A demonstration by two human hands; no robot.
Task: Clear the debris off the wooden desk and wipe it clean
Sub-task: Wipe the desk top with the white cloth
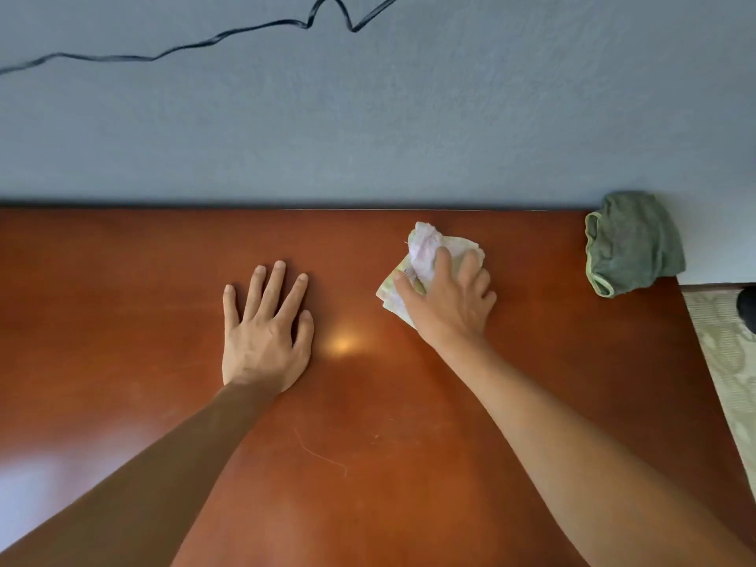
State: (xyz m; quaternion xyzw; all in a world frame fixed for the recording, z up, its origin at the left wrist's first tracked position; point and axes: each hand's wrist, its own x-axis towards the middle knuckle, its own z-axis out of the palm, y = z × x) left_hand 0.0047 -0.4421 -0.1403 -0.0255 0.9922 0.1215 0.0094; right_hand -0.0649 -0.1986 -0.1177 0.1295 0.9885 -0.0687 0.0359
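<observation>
Desk [122,304]: reddish-brown wood with a glossy top, filling the lower part of the view; faint pale scratch marks [319,454] sit near the front, between the two forearms, and a bright spot of reflected light lies between the hands.

Left hand [262,333]: palm down, flat on the desk left of centre, fingers straight and slightly spread, grasping nothing.

Right hand [450,296]: right of centre, pressed down on a crumpled cloth [425,251], fingers curled over it and gripping it against the wood.

Crumpled cloth: pale, whitish with a yellow-green tint, bunched under the right hand, its far end sticking out past the fingertips toward the wall.

Green cloth [630,243]: dull green with a lighter hem, heaped at the desk's far right corner against the wall, well apart from the right hand.

Patterned surface [728,362]: pale, beside the desk's right edge.

Wall [368,116]: grey-blue, textured, behind the desk.

Black cord [229,34]: thin, trailing across the upper wall.
</observation>
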